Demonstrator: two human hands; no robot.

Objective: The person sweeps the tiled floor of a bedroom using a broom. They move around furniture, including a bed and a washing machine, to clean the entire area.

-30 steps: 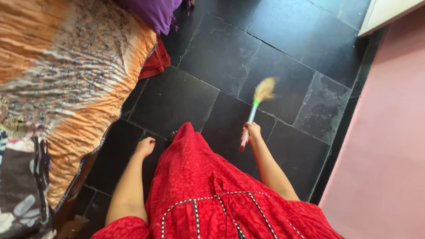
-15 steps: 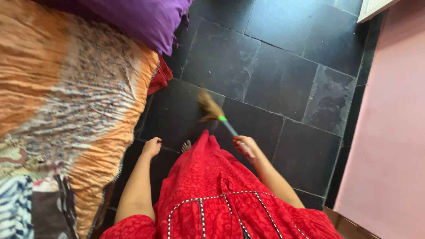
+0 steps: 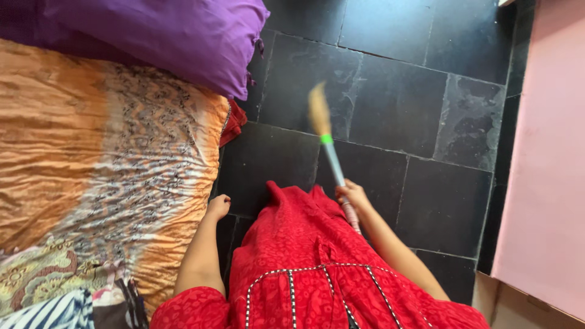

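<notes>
1. A small broom [image 3: 329, 149] was held in the right hand [image 3: 353, 196]; the grip was clamped around its handle, near the pinkish lower end.
2. The broom was tilted up and away from the person, with the straw-coloured bristle head [image 3: 318, 109] blurred over the dark tiled floor [image 3: 396, 103], a green band just below the bristles.
3. The broom was seen right of the bed [image 3: 109, 176], apart from its edge, bristles beyond the purple pillow's corner.
4. The left hand [image 3: 218, 207] was seen empty, fingers curled loosely together, just beside the bed edge; whether it touched the bed could not be told.
5. A red dress [image 3: 304, 262] with black-and-white trim was worn, filling the space right of the bed, between both arms.
6. A purple pillow [image 3: 158, 36] was laid at the bed's far end, on the orange patterned sheet.
7. A bit of red cloth [image 3: 233, 125] was seen tucked at the bed's edge, under the pillow corner.
8. A pink wall [image 3: 548, 170] was seen far right of the bed, across the floor.
</notes>
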